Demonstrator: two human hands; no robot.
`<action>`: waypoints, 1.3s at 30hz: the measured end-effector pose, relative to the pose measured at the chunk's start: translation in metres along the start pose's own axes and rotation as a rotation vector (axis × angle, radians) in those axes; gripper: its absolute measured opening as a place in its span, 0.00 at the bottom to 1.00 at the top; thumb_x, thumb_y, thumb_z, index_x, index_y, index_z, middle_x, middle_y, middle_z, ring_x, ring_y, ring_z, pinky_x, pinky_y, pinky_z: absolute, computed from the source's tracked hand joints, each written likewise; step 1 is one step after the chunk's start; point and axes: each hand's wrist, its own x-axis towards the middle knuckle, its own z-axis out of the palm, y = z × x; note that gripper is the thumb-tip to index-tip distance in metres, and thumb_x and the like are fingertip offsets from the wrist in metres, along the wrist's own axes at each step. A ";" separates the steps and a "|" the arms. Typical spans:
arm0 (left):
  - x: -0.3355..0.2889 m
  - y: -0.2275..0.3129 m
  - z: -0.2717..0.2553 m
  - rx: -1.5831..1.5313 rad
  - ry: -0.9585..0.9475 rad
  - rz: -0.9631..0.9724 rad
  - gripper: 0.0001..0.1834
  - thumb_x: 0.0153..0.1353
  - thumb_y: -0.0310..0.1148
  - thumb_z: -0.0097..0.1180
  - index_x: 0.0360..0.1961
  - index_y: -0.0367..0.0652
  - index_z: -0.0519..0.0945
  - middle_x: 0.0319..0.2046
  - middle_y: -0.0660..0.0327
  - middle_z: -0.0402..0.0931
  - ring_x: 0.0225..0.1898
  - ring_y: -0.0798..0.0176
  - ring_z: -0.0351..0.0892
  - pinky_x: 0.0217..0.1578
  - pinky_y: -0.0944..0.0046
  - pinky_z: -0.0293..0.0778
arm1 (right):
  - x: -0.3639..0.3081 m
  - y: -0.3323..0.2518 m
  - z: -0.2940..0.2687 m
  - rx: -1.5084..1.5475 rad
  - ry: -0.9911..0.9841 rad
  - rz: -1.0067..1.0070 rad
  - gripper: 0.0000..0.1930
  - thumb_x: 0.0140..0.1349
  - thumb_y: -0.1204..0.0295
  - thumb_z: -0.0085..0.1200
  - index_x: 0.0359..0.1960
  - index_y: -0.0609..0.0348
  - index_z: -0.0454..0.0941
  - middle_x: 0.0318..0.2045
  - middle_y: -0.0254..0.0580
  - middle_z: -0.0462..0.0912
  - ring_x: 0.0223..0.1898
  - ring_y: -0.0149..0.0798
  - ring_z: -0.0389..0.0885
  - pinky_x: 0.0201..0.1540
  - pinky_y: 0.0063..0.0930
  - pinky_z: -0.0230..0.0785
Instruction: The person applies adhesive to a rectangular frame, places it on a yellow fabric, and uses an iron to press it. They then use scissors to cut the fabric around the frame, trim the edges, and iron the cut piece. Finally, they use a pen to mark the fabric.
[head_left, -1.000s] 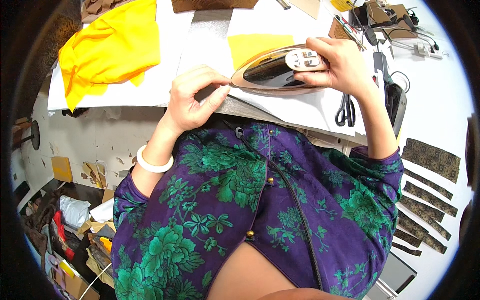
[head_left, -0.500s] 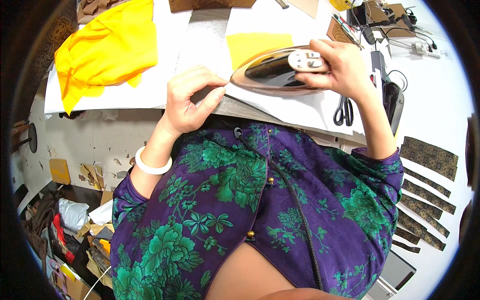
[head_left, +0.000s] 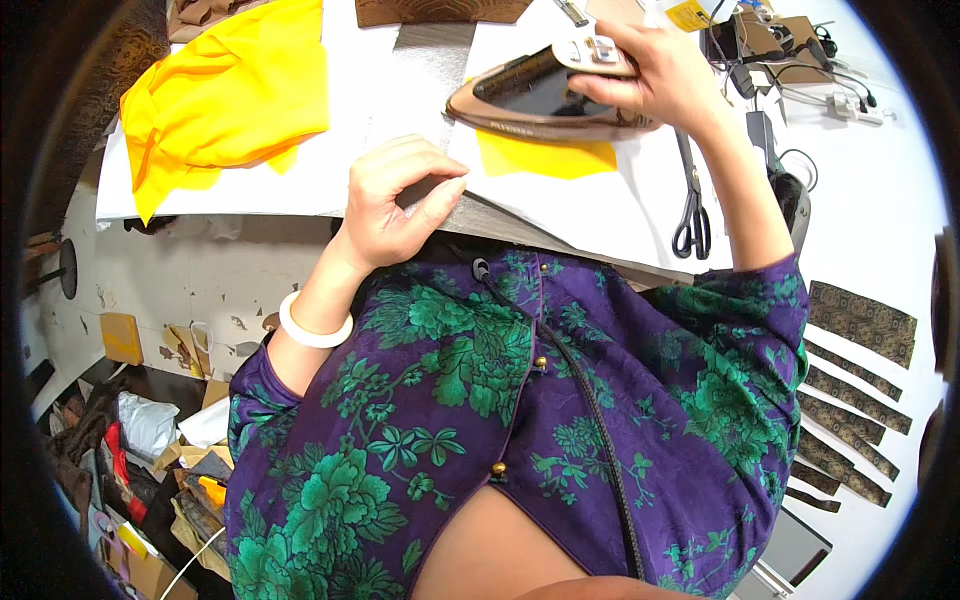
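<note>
My right hand (head_left: pixel 668 78) grips the handle of a steam iron (head_left: pixel 530 97), which has a dark glossy body and a bronze-coloured rim. The iron points left over a flat yellow fabric piece (head_left: pixel 550 158); part of that piece shows along the iron's near side and the rest is covered. To the left, my left hand (head_left: pixel 400 205) is closed in a pinch near the table's front edge, thumb and forefinger tips together. Whether anything thin is between them cannot be made out. A white bangle (head_left: pixel 316 322) circles my left wrist.
A crumpled yellow cloth (head_left: pixel 240 90) lies at the table's left. Black-handled scissors (head_left: pixel 690 225) rest on the white tabletop right of the iron. Cables and a power strip (head_left: pixel 855 108) sit at the far right. Patterned dark strips (head_left: pixel 862 322) lie at lower right.
The iron has moved away from me, together with my right hand, uncovering the near part of the yellow piece. My left hand has barely shifted and keeps its pinch.
</note>
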 end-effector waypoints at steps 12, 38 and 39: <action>-0.001 0.000 -0.001 0.010 0.002 -0.013 0.05 0.56 0.25 0.64 0.32 0.33 0.84 0.26 0.52 0.82 0.29 0.54 0.82 0.34 0.62 0.76 | 0.012 0.003 0.002 -0.009 -0.099 0.105 0.25 0.58 0.44 0.65 0.35 0.54 0.78 0.20 0.46 0.78 0.24 0.52 0.81 0.28 0.40 0.71; -0.001 -0.001 -0.002 0.017 0.010 -0.031 0.06 0.57 0.28 0.64 0.32 0.34 0.85 0.26 0.53 0.82 0.29 0.56 0.82 0.34 0.62 0.76 | 0.022 -0.009 -0.008 -0.025 -0.083 0.131 0.26 0.54 0.41 0.67 0.29 0.54 0.80 0.18 0.49 0.79 0.23 0.54 0.81 0.26 0.44 0.71; -0.001 -0.001 -0.002 0.018 0.009 -0.033 0.06 0.57 0.28 0.64 0.32 0.34 0.85 0.26 0.53 0.82 0.29 0.56 0.82 0.34 0.62 0.76 | 0.023 -0.009 -0.008 -0.025 -0.085 0.129 0.26 0.54 0.41 0.67 0.29 0.54 0.80 0.18 0.49 0.79 0.23 0.54 0.81 0.26 0.43 0.71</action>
